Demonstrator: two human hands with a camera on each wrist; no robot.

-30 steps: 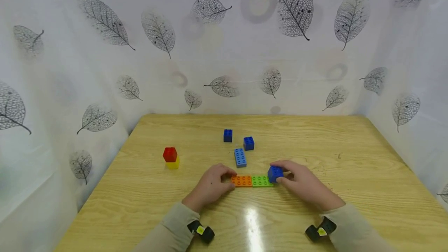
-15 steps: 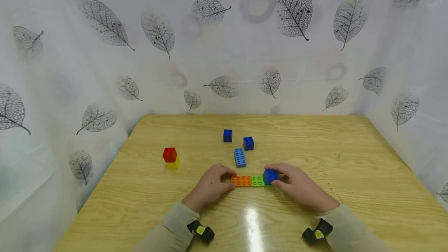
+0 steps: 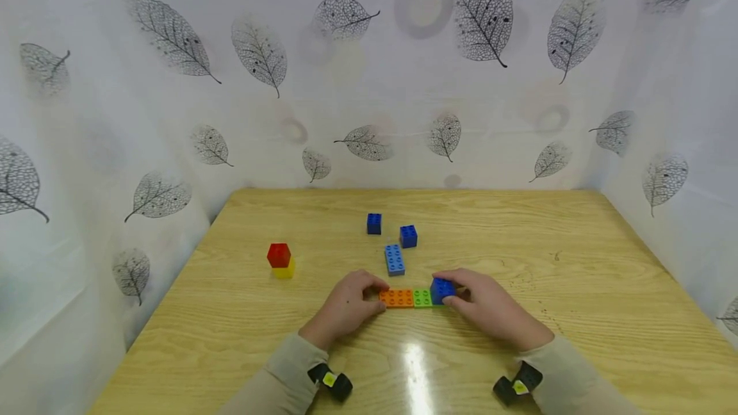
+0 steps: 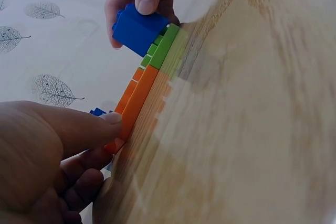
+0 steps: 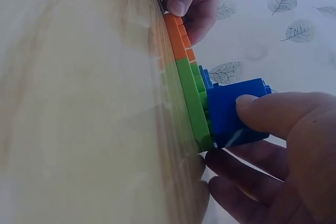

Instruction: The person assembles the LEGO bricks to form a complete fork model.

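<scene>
Near the middle of the table, a flat orange brick [image 3: 398, 298] lies end to end with a flat lime green brick [image 3: 422, 298]. My left hand [image 3: 348, 305] pinches the orange brick's left end between thumb and fingers. A dark blue brick [image 3: 442, 291] is in the grip of my right hand [image 3: 490, 306], over the green brick's right half. In the right wrist view the blue brick [image 5: 235, 109] is slightly tilted against the studs of the green brick [image 5: 191, 100]. Whether it is pressed fully down I cannot tell.
Behind the row lie a lighter blue long brick [image 3: 394, 260] and two dark blue bricks, one nearer [image 3: 408, 235] and one farther [image 3: 374, 223]. Off to the left, a red brick [image 3: 279, 255] stands on a yellow brick [image 3: 285, 269]. A leaf-patterned curtain [image 3: 380, 82] surrounds the table.
My right hand has brought the dark blue brick leftward and slightly down, from the green brick's right end to over its right half. The left hand has kept its hold on the orange brick.
</scene>
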